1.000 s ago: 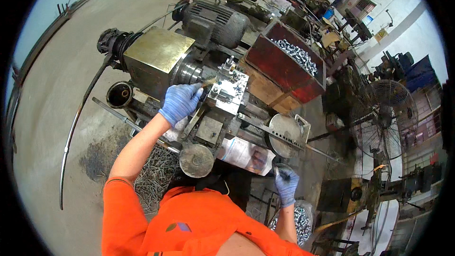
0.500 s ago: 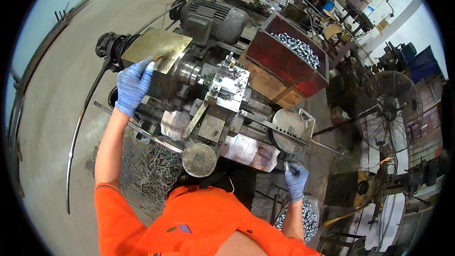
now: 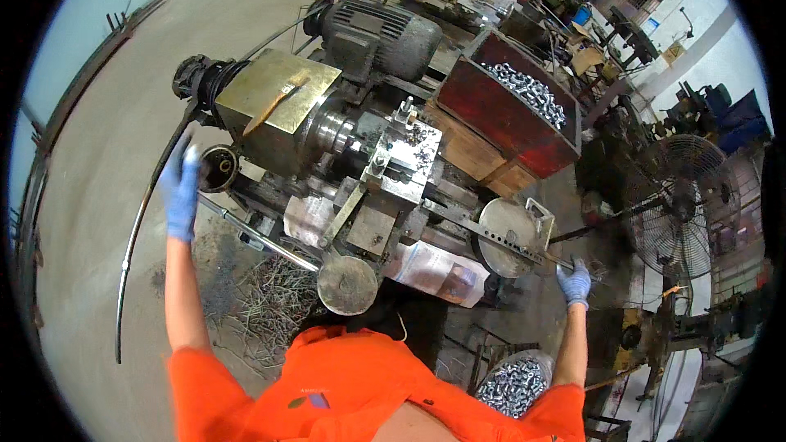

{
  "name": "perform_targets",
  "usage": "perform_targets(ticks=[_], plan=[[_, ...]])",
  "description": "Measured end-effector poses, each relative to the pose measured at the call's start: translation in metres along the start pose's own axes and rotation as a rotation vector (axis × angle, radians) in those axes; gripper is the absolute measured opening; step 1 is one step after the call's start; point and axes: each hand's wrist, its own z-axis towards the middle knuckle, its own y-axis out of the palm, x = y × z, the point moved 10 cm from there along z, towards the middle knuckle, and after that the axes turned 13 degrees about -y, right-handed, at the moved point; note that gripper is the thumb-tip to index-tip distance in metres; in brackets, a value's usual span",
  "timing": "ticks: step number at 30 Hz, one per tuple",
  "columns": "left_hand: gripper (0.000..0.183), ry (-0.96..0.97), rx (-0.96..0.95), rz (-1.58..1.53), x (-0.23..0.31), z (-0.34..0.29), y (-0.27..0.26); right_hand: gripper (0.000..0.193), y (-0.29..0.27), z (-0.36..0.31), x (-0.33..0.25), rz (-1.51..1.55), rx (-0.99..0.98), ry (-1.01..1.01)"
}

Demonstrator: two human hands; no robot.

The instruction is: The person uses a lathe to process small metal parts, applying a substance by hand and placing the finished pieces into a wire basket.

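My left hand (image 3: 180, 196), in a blue knitted glove, is at the left of a small lathe, beside a dark round cup-like part (image 3: 219, 168) and a black hose (image 3: 155, 168). Blurred by motion, it looks open, fingers stretched out and holding nothing. A wooden-handled brush (image 3: 272, 109) lies across the brass-coloured cover (image 3: 315, 74) of the lathe head. On the right, my gloved right hand (image 3: 575, 282) is closed round the end of a lever (image 3: 483, 231), a long bar with holes. The chuck (image 3: 334, 131) faces a tool block (image 3: 407, 160) strewn with metal chips.
A red bin (image 3: 499, 127) of small metal parts stands on a wooden block behind the lathe. Another container (image 3: 540, 360) of parts is by my right forearm. Metal shavings (image 3: 274, 299) cover the floor at left front. A large fan (image 3: 679, 205) stands at right.
My left hand has let go of the brush on the cover and moved left and down. My right hand has moved right and up from near the front edge to the lever end.
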Motion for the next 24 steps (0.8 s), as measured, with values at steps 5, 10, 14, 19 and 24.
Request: perform_targets(ticks=[5, 10, 14, 19, 24], plan=[[0.028, -0.358, 0.0, 0.67, -0.313, -0.046, -0.121, 0.075, 0.065, -0.004, 0.046, -0.23, -0.494, 0.134], [0.045, -0.542, -0.301, 0.915, -0.35, -0.089, -0.017, 0.066, 0.046, -0.03, 0.042, -0.18, -0.344, 0.258], [0.039, -0.151, -0.613, 1.3, -0.332, -0.078, 0.057, 0.063, 0.035, -0.077, 0.034, -0.144, -0.297, 0.315], [0.033, 0.14, -0.886, 1.618, -0.326, -0.043, 0.097, 0.055, 0.032, -0.14, 0.041, -0.037, -0.195, 0.361], [0.036, 0.178, -0.433, 1.517, -0.315, -0.048, 0.03, 0.039, 0.033, -0.202, 0.094, -0.018, -0.259, 0.562]])
